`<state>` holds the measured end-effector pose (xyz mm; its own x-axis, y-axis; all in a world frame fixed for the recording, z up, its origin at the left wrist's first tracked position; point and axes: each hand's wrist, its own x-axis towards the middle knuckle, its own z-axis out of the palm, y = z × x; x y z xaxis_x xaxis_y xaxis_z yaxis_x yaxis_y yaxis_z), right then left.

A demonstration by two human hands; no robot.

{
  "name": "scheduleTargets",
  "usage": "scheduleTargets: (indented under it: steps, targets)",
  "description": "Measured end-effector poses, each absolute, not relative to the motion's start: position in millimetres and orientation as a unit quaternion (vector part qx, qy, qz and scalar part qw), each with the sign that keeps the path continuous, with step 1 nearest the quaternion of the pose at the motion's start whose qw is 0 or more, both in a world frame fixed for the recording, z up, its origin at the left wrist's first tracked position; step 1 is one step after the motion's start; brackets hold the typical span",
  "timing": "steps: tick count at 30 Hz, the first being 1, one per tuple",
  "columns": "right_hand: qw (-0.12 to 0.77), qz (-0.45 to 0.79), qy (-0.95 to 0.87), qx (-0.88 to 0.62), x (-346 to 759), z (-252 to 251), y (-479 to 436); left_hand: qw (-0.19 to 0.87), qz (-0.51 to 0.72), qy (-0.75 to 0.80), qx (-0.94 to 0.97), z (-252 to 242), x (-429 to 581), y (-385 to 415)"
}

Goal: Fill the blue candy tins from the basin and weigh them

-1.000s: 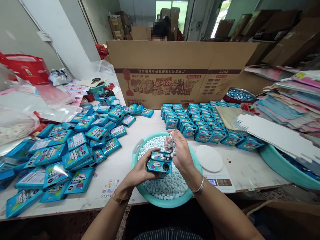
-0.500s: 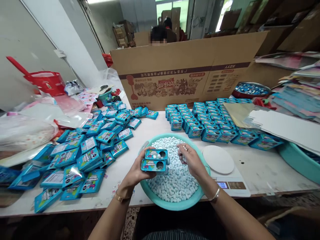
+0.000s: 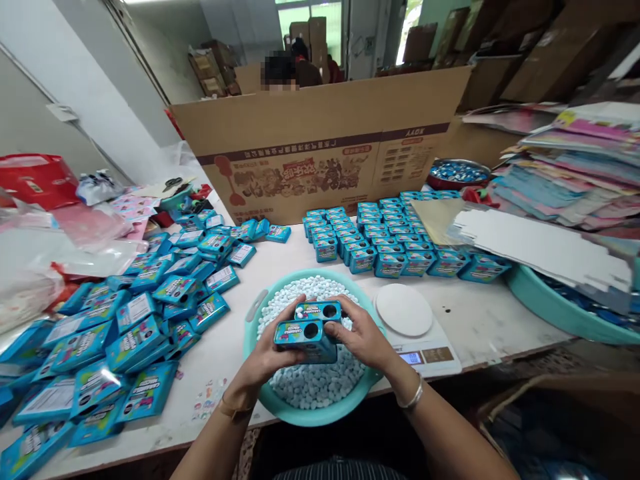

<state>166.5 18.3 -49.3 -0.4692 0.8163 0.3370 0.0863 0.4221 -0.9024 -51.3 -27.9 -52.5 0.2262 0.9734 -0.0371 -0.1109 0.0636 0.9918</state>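
Observation:
Over a teal basin [image 3: 265,393] of small pale candies [image 3: 310,383], my left hand [image 3: 270,347] is wrapped round two blue boxes, one behind the other. The nearer box [image 3: 300,333] shows a round dark hole in its top. Behind it, the farther box [image 3: 318,311] has a similar hole and a white candy on its top. My right hand [image 3: 359,332] presses its fingers and thumb against the right end of the farther box. Whether any candies are in my right hand is hidden.
A loose heap of blue boxes [image 3: 135,333] lies left. Upright blue boxes [image 3: 390,263] stand in rows behind the basin, before a big carton [image 3: 310,133]. A scale [image 3: 405,310] sits right of the basin. Another person [image 3: 280,70] is beyond the carton.
My right hand has moved left from the candies to the farther box and closed on it. The farther box has shifted right against the nearer one. The whole view has turned to the right.

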Motion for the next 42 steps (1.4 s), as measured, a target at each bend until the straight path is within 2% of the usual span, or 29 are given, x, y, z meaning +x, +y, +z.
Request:
scheduleTargets:
  steps: [4, 8, 10, 12, 17, 22, 27, 35, 39, 42]
  targets:
    - [0.39, 0.304, -0.797, -0.348, 188, -34, 18, 0.551, 0.446, 0.465, 0.53, -51, -42, -22]
    - [0.246, 0.106, -0.888, -0.373, 202, -15, 19, 0.542, 0.45, 0.495, 0.509, -52, -48, -21]
    - [0.19, 0.06, -0.903, -0.381, 205, -11, 22, 0.505, 0.489, 0.524, 0.481, -52, -56, -24]
    - [0.179, 0.046, -0.902, -0.391, 207, -12, 25, 0.479, 0.533, 0.551, 0.429, -52, -62, -27]
    - [0.235, 0.097, -0.879, -0.404, 218, -17, 30, 0.472, 0.59, 0.571, 0.32, -48, -67, -33]
    - [0.347, 0.245, -0.803, -0.417, 248, -23, 34, 0.476, 0.605, 0.565, 0.299, -43, -60, -32]
    - [0.458, 0.374, -0.649, -0.479, 299, -56, 47, 0.444, 0.61, 0.588, 0.291, -44, -58, -31]
    - [0.548, 0.407, -0.53, -0.503, 335, -116, 69, 0.393, 0.54, 0.652, 0.359, -54, -63, -35]
    - [0.538, 0.429, -0.531, -0.494, 334, -123, 70, 0.343, 0.499, 0.681, 0.413, -53, -63, -40]
    - [0.552, 0.397, -0.531, -0.506, 343, -117, 65, 0.315, 0.482, 0.696, 0.428, -49, -60, -44]
